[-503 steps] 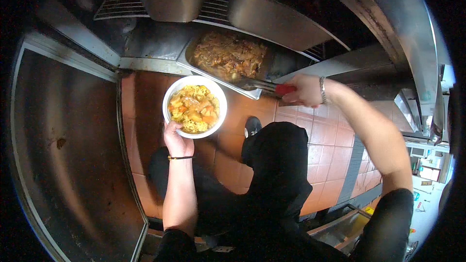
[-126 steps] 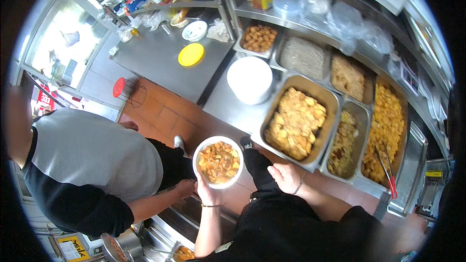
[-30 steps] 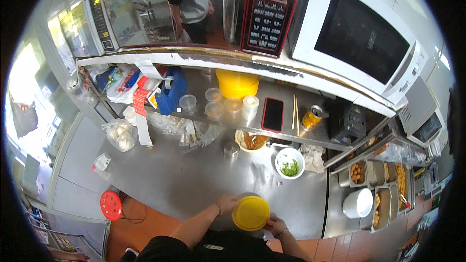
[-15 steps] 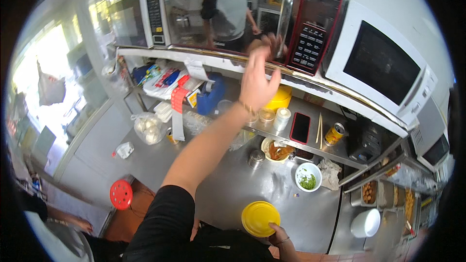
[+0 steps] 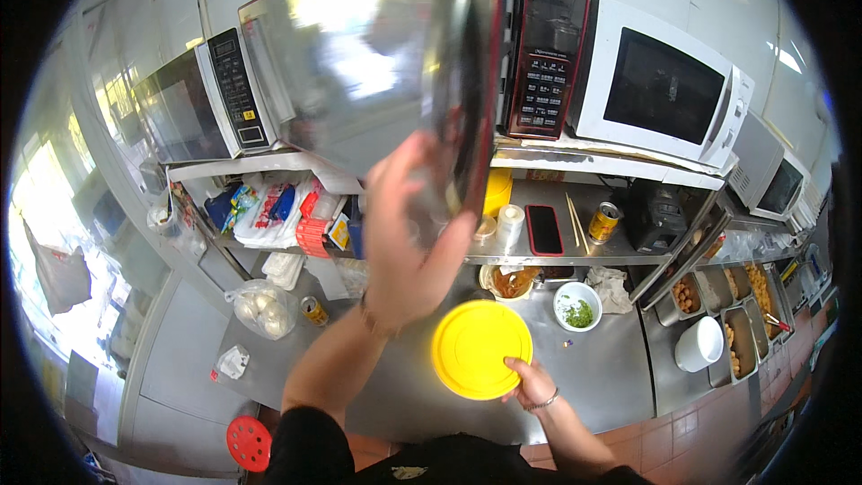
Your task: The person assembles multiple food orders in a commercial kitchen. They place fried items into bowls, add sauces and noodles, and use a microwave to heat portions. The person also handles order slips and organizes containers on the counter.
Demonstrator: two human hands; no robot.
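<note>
Blurred left fingers [image 5: 391, 193], partly hidden right fingers [image 5: 523, 369]
The left ones' contact with the red-edged, glossy microwave door [image 5: 350, 63] is unclear; below them, a round yellow plastic lid [image 5: 476, 341] covers some right fingertips.

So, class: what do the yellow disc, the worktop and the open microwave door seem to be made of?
Yellow disc: probably smooth plastic; even, bright colour and moulded-looking rings.
Worktop: likely stainless steel with a satin finish; grey with soft, smeared highlights.
Microwave door: glossy glass or plastic; mirror-like reflections show, but which material stays open.

I see a round yellow lid [image 5: 476, 346] in the right hand [image 5: 536, 386], a shiny open microwave door [image 5: 359, 81] at the left hand [image 5: 404, 247].
</note>
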